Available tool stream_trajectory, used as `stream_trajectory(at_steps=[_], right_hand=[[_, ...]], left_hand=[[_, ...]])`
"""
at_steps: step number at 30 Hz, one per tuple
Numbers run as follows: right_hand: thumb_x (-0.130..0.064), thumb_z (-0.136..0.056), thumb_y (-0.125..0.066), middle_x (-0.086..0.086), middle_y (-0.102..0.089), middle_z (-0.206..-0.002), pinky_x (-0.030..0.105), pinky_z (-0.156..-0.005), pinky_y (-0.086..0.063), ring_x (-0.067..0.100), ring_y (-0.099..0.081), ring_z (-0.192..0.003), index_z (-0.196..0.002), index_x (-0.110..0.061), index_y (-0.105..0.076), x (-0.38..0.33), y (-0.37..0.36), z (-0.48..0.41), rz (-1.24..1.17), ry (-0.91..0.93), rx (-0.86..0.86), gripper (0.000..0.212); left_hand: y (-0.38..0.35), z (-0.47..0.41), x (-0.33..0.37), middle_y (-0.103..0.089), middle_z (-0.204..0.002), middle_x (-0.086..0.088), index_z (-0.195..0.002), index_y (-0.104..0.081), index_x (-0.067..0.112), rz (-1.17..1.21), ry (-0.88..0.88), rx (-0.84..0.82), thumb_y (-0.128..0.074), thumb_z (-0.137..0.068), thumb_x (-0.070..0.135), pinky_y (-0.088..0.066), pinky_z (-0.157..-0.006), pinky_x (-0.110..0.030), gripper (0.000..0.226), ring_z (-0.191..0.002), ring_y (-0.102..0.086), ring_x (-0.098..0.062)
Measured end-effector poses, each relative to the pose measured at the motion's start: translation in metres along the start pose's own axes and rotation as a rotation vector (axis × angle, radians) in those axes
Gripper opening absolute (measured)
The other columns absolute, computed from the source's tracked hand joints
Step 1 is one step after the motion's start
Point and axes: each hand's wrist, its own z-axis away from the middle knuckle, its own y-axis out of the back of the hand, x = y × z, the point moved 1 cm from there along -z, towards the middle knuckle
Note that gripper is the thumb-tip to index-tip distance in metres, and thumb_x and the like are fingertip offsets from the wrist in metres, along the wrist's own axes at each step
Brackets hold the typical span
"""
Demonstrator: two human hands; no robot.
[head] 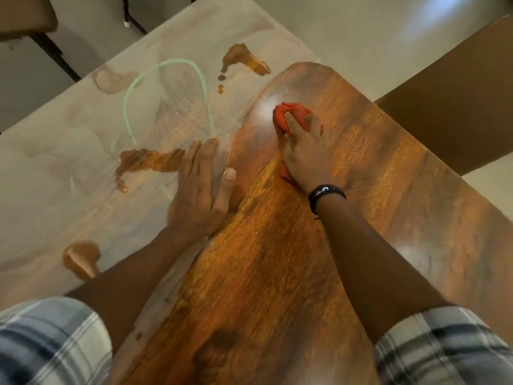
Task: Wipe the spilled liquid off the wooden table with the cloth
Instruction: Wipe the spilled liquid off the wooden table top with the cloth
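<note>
My right hand (304, 151) presses a bunched red cloth (286, 115) onto the wooden table (277, 273), near its far right part. My left hand (202, 187) lies flat on the table, palm down, fingers together, holding nothing. Pools of clear liquid show as dark brown patches against the glare: one (150, 161) just left of my left fingertips, one (247, 59) at the far edge, one (82, 258) near the left edge. A black band sits on my right wrist.
Pale glare covers the left half of the table, with a greenish loop-shaped reflection (169, 98) in it. A brown chair or second table (455, 107) stands to the right. Dark chair legs (55, 51) stand on the pale floor beyond the far edge.
</note>
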Motion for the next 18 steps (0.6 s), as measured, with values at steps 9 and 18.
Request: stream_trajectory(at_steps=[9, 18], right_hand=[[-0.019, -0.095, -0.045, 0.014, -0.041, -0.147, 0.045, -0.095, -0.044, 0.038, -0.046, -0.111, -0.142, -0.033, -0.052, -0.059, -0.005, 0.142, -0.080, 0.438, -0.193, 0.050], [-0.023, -0.098, -0.045, 0.018, -0.031, -0.152, 0.047, -0.107, -0.035, 0.044, -0.036, -0.127, -0.144, -0.030, -0.048, -0.091, -0.010, 0.098, -0.003, 0.000, -0.053, 0.047]], left_hand=[[0.095, 0.073, -0.032, -0.039, -0.152, -0.012, -0.148, -0.034, 0.011, 0.237, -0.052, -0.108, -0.032, -0.104, 0.053, -0.025, -0.123, -0.048, 0.061, -0.147, -0.033, -0.027], [0.177, 0.130, -0.105, -0.046, -0.149, -0.023, -0.141, -0.048, -0.004, -0.250, -0.104, -0.084, -0.022, -0.104, 0.056, -0.021, -0.121, -0.057, 0.076, -0.146, -0.032, -0.039]])
